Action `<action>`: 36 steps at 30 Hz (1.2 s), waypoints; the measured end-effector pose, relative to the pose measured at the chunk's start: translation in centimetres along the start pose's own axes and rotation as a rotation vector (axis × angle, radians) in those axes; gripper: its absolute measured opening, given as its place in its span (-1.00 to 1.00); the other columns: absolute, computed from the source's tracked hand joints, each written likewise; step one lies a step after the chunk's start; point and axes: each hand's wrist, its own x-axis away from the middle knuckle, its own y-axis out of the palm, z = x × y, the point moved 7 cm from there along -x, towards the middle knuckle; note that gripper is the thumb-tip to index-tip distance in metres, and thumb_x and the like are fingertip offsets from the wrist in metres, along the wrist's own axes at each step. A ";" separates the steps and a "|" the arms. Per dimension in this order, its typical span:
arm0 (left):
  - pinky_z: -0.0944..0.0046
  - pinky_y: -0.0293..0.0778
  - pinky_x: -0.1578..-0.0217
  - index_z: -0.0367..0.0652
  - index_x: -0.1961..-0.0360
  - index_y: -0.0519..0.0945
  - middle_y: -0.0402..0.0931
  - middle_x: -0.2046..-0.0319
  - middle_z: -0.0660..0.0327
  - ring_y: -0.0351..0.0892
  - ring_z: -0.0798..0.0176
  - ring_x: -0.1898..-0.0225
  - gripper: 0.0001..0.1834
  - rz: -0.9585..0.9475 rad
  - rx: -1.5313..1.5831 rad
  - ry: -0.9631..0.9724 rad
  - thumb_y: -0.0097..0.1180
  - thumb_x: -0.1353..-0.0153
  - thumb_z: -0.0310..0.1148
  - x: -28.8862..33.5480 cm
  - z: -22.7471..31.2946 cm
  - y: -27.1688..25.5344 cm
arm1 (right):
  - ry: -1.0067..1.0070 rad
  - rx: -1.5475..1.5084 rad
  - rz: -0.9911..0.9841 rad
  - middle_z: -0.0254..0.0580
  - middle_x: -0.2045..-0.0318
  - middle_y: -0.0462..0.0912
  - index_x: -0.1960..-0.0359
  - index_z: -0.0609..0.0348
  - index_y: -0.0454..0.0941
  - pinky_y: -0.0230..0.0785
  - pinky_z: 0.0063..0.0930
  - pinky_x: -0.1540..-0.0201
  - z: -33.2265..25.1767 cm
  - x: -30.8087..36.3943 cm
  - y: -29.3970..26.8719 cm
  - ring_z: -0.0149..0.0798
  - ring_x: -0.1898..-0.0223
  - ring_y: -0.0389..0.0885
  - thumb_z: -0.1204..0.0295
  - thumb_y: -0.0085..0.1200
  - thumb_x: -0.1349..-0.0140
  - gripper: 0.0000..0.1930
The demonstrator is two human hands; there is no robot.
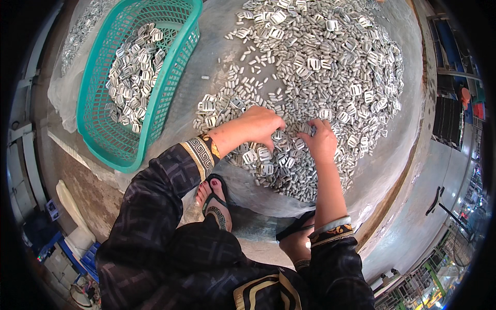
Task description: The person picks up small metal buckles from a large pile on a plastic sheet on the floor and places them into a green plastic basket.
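Observation:
A broad pile of small grey rod-shaped pellets (310, 93) with slotted silver metal buckles mixed through it lies before me. My left hand (257, 125) rests palm down on the pile's near part, thumb and fingers apart, with several buckles (267, 168) just below it. Close by on the right, my right hand (322, 142) touches the pellets with its fingertips, thumb and index finger apart. I see nothing held in either hand, though the left palm is hidden. Another buckle (325, 114) lies just beyond the right fingertips.
A green plastic basket (169, 98) holding a heap of buckles (135, 77) stands to the left. Clear plastic sheeting (385, 175) lies under the pile. My sandalled feet (217, 199) are at its near edge. More pellets (77, 41) lie at the far left.

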 end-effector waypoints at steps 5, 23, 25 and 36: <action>0.16 0.47 0.24 -0.08 0.29 0.67 0.63 0.33 0.13 0.60 0.09 0.27 -0.61 -0.003 0.145 -0.031 0.38 0.21 -0.18 -0.2 -2.0 -0.3 | 0.090 -0.356 0.038 -0.21 0.36 0.57 0.35 0.16 0.54 0.40 -0.35 0.38 4.2 -0.3 0.8 -0.15 0.37 0.57 0.31 0.24 0.05 -0.73; 0.28 0.47 0.20 -0.10 0.09 0.59 0.59 0.29 0.13 0.57 0.27 0.25 -0.60 1.184 0.241 -0.450 0.28 -0.03 -0.22 20.2 -9.1 -21.9 | -0.043 -0.045 0.087 -0.22 0.37 0.53 0.19 -0.02 0.61 0.42 -0.31 0.29 -0.9 0.7 -0.1 -0.14 0.37 0.56 0.30 0.31 0.10 -0.64; 0.19 0.45 0.13 0.00 -0.04 0.54 0.55 0.15 0.01 0.55 0.14 0.14 -0.50 1.241 -0.323 -0.715 0.27 -0.04 -0.14 22.9 -8.7 -23.5 | -0.007 -0.050 0.083 -0.19 0.34 0.52 0.31 -0.02 0.65 0.43 -0.25 0.27 -1.2 0.4 -0.1 -0.07 0.32 0.55 0.27 0.32 0.13 -0.72; 0.12 0.41 0.16 -0.11 0.36 0.65 0.51 0.37 0.16 0.47 0.04 0.16 -0.78 0.524 -0.162 -0.155 0.30 0.09 -0.35 7.9 -7.0 -5.1 | 0.503 -1.745 -0.082 -0.15 0.29 0.59 0.58 0.10 0.37 0.41 -0.36 0.44 -0.4 1.5 1.2 -0.17 0.34 0.61 0.61 0.05 -0.02 -0.86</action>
